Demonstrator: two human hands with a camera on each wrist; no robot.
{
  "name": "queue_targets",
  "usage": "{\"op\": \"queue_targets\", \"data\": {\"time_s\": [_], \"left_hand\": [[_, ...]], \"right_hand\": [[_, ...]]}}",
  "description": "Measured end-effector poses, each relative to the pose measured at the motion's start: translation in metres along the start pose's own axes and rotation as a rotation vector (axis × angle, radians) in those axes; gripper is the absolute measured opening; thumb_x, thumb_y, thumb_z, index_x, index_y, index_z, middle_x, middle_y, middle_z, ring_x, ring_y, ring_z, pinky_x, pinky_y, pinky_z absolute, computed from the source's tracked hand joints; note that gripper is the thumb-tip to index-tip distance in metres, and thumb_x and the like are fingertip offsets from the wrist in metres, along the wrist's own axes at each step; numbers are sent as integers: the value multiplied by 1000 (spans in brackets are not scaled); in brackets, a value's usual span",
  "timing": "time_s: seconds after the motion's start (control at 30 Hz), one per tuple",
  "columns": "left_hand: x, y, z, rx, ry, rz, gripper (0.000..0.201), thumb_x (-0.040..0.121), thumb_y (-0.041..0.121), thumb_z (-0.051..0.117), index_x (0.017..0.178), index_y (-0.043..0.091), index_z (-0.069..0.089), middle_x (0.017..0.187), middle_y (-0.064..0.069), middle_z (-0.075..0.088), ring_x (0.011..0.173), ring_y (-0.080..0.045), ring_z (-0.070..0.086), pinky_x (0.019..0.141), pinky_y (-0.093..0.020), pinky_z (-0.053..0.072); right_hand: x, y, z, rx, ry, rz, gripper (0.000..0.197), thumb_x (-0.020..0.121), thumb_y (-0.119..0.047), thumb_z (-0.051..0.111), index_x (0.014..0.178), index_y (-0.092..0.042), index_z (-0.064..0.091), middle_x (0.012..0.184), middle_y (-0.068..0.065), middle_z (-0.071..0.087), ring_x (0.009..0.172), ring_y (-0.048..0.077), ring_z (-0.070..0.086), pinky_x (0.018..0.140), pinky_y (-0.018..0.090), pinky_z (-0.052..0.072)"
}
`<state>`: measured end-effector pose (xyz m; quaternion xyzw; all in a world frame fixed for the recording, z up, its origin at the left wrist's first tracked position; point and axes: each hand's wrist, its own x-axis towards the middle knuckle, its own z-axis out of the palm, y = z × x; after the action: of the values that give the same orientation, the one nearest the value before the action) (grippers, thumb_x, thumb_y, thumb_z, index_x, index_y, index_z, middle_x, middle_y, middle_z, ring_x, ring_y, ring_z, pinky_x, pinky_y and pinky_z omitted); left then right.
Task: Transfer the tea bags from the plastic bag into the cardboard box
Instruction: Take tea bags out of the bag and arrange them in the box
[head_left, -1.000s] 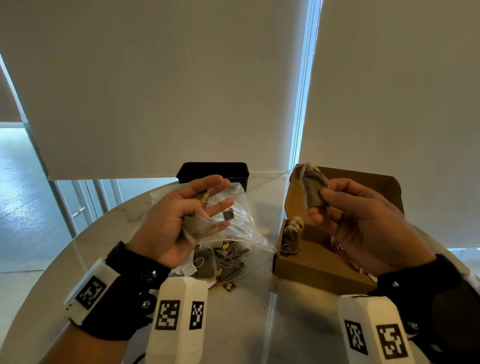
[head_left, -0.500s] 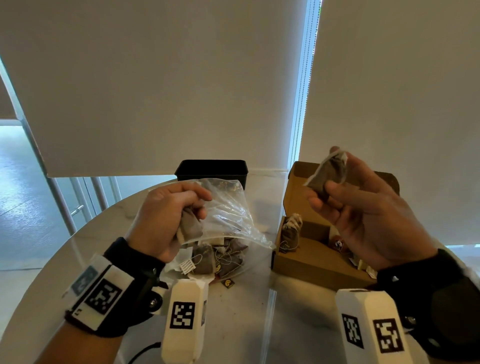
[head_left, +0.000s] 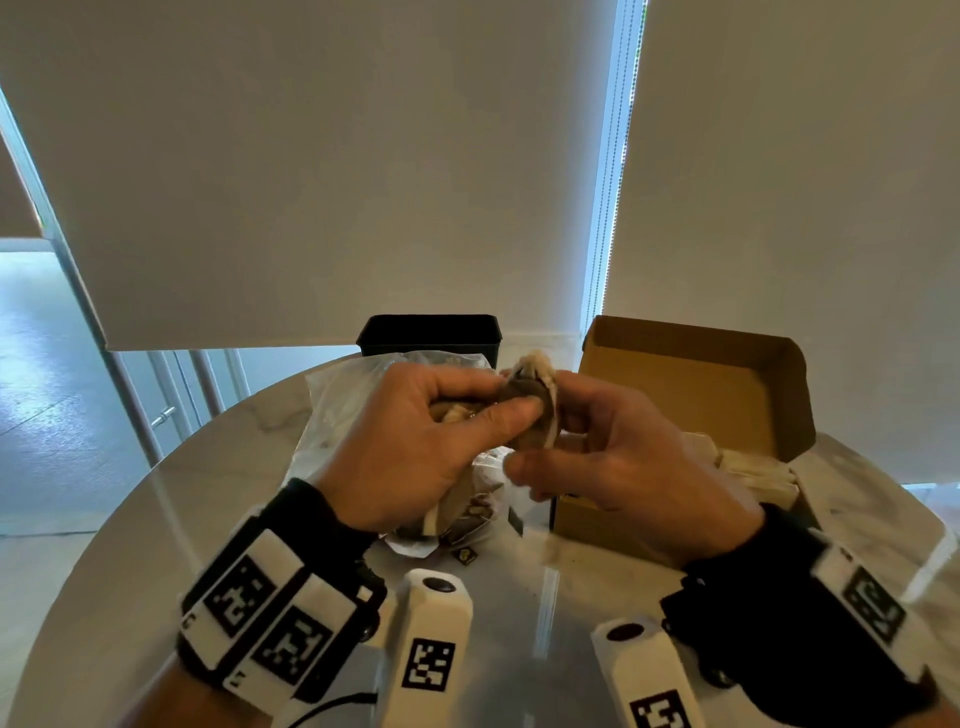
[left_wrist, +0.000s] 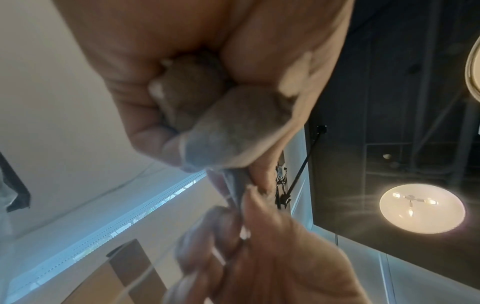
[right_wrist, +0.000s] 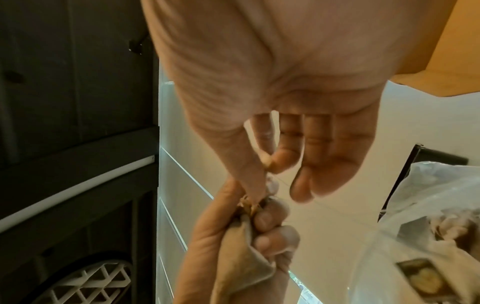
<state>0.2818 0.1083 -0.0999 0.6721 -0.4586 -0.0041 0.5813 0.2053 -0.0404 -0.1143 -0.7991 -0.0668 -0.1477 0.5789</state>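
Head view: both hands meet above the table (head_left: 156, 519), between the plastic bag (head_left: 343, 405) on the left and the cardboard box (head_left: 691, 374) on the right. Left hand (head_left: 415, 447) has fingers curled, thumb and forefinger pinching a brown tea bag (head_left: 530, 410). Right hand (head_left: 623, 467) touches the same tea bag from the right, fingers bent round it.

Left wrist view: two tea bags in the left hand (left_wrist: 197, 67): one (left_wrist: 189, 92) tucked in the palm, a second (left_wrist: 233, 127) under the thumb. Second tea bag's pale end runs down to the right hand (left_wrist: 259, 257). Head view shows only one clearly.

Right wrist view: right hand (right_wrist: 298, 102) pinches a thin bit of tea bag top between thumb and two fingers; the other fingers are loosely extended. Left hand (right_wrist: 233, 246) grips the tea bag (right_wrist: 241, 257) body below.

Count: one plastic bag, several tea bags inside, number unclear. One box, lid up, pale contents at its right side. One black container (head_left: 431, 335) at the far side.
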Motion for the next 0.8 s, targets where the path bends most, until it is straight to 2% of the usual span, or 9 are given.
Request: {"op": "queue_targets", "data": {"time_s": [0.07, 0.13, 0.27, 0.37, 0.43, 0.5, 0.6, 0.7, 0.8], "left_hand": [[0, 4, -2, -34, -4, -4, 25, 72, 25, 62, 91, 13, 73, 67, 11, 71, 62, 0, 65, 58, -7, 46], [-1, 5, -5, -80, 12, -20, 25, 70, 28, 62, 88, 15, 73, 58, 10, 66, 54, 0, 61, 53, -7, 43], [2, -2, -20, -135, 114, -75, 33, 63, 42, 67, 83, 17, 76, 59, -20, 51, 50, -13, 45, 47, -14, 40], [3, -8, -30, -142, 156, -103, 31, 64, 39, 69, 81, 14, 75, 57, -13, 51, 47, -12, 46, 46, -15, 39], [2, -9, -32, -111, 152, -96, 25, 68, 31, 68, 80, 10, 74, 53, -1, 57, 45, -8, 50, 46, -14, 41], [2, -12, -30, -72, 158, -94, 14, 74, 19, 68, 80, 7, 72, 51, 9, 61, 47, -1, 57, 50, -9, 42], [2, -17, -24, 11, 148, -104, 8, 74, 17, 72, 78, 11, 73, 59, 9, 67, 56, -1, 63, 55, -7, 45], [2, -21, -17, 53, 116, -128, 13, 71, 20, 76, 77, 9, 73, 65, 5, 71, 60, -4, 66, 57, -10, 47], [2, -23, -14, 40, 73, -142, 27, 66, 27, 75, 81, 5, 73, 71, -3, 73, 65, -13, 70, 61, -15, 51]], "right_hand": [[-1, 0, 2, -93, -111, 38, 20, 82, -13, 71, 97, -26, 67, 77, -4, 69, 70, 13, 66, 69, 27, 57], [-3, 1, 5, -175, -193, 74, 9, 87, -19, 66, 95, -21, 69, 72, -9, 68, 66, 8, 63, 67, 22, 55], [-5, 6, 0, -294, -213, 96, 9, 90, -25, 61, 88, -24, 69, 70, -17, 66, 65, 2, 63, 65, 18, 52], [-7, 9, -11, -305, -168, 130, 10, 89, -26, 60, 87, -22, 69, 71, -10, 67, 66, 4, 62, 68, 24, 55], [-8, 5, -19, -266, -98, 115, 8, 86, -22, 62, 88, -18, 69, 73, -6, 68, 67, 7, 64, 68, 25, 56], [-8, -1, -27, -154, -16, 63, 18, 79, -19, 64, 95, -13, 66, 74, -1, 71, 67, 13, 67, 66, 28, 57], [-7, -16, -33, -19, 63, 32, 35, 67, -24, 66, 101, -13, 63, 75, 5, 73, 69, 19, 70, 68, 33, 57], [2, -25, -26, -59, 62, -15, 30, 64, -28, 69, 88, -11, 68, 81, 7, 74, 76, 22, 69, 68, 33, 56], [15, -26, -16, -199, 46, -21, 21, 65, -28, 75, 80, -15, 73, 90, 5, 73, 91, 21, 68, 81, 33, 56]]}}
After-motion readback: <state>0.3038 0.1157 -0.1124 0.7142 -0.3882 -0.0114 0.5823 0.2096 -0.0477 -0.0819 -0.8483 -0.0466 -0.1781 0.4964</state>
